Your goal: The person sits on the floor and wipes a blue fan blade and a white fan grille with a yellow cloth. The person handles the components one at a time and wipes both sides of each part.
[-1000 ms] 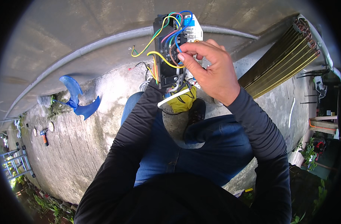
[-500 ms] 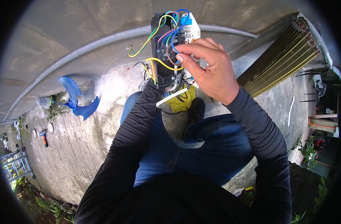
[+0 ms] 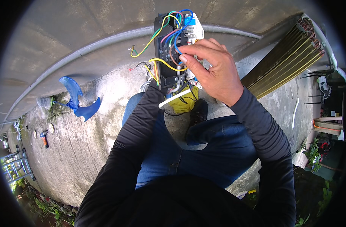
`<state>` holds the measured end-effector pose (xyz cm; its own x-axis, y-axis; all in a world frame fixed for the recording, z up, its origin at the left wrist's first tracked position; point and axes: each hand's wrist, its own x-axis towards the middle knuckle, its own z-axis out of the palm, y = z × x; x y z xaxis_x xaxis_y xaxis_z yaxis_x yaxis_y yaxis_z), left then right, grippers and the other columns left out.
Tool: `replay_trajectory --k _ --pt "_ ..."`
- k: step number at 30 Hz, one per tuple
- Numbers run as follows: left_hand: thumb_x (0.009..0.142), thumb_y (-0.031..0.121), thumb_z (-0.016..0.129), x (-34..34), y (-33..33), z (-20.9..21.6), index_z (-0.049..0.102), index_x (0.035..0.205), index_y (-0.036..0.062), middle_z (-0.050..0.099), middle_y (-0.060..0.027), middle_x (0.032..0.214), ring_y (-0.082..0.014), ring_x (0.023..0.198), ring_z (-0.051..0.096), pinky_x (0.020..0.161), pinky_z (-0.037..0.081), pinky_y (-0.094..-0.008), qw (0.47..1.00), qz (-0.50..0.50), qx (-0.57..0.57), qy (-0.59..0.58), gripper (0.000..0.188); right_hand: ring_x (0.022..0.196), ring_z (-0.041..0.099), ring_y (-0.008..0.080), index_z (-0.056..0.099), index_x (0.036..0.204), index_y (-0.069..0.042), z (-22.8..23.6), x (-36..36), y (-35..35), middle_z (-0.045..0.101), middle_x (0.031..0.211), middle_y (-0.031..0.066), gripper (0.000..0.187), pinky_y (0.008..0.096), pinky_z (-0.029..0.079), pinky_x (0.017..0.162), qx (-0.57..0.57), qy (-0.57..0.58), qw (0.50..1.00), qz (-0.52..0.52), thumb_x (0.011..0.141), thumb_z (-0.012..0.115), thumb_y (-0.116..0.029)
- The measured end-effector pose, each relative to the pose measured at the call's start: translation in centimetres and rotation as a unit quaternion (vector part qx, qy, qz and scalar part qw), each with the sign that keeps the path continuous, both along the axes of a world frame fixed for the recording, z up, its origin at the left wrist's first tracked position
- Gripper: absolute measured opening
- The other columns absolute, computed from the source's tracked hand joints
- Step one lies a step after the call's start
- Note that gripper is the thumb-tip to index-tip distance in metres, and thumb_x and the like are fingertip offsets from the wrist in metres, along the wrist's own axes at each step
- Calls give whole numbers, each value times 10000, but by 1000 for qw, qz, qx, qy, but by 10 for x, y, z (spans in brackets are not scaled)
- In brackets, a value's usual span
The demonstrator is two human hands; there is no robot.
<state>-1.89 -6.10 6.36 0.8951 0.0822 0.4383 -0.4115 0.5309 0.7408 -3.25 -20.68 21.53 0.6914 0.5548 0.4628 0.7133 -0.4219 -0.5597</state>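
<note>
A black electrical control box (image 3: 158,38) stands upright before me, with a white circuit board (image 3: 197,31) along its right side. Thumb and forefinger of my right hand (image 3: 217,70) are pinched on a blue wire (image 3: 175,42) at the box's terminals. Brown, pink and green wires crowd around that spot. A yellow wire (image 3: 158,59) curves across the box under my fingertips, and a yellow-green wire (image 3: 145,49) loops out to the left. My left sleeve (image 3: 142,113) reaches the bottom of the box; the hand itself is hidden behind it. A white cable (image 3: 175,99) sticks out below.
On the concrete floor to the left lie a blue fan blade (image 3: 75,102) and a cordless drill (image 3: 45,140). A finned coil (image 3: 284,58) leans at the right. A grey pipe (image 3: 116,38) runs along the wall. Something yellow (image 3: 182,104) lies by my shoe (image 3: 198,113).
The box and its wires have shifted very slightly. My right hand keeps its pinch on the blue wire.
</note>
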Motion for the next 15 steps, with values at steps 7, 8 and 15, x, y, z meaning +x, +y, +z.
replay_trajectory --k 7,8,15 --pt "991 205 715 -7 -2 13 621 1301 61 660 -58 1204 -155 1081 637 905 551 -312 995 -51 -77 28 354 911 630 222 754 1074 -119 1 -1 -3 724 946 0 168 376 392 819 -7 -2 1000 16 912 728 -157" --pt "990 194 715 -9 -3 14 623 1290 62 662 -55 1186 -153 1068 640 896 553 -310 996 -35 -74 40 340 912 630 222 745 1081 -117 1 -1 -3 723 947 0 175 376 393 820 -10 -6 1000 19 910 726 -149" --pt "983 152 711 -8 -1 9 627 1274 61 671 -49 1147 -154 1044 651 885 558 -311 998 23 -21 63 317 900 637 223 694 1148 -112 0 0 -6 719 944 21 216 374 415 835 16 16 1000 8 933 699 -104"
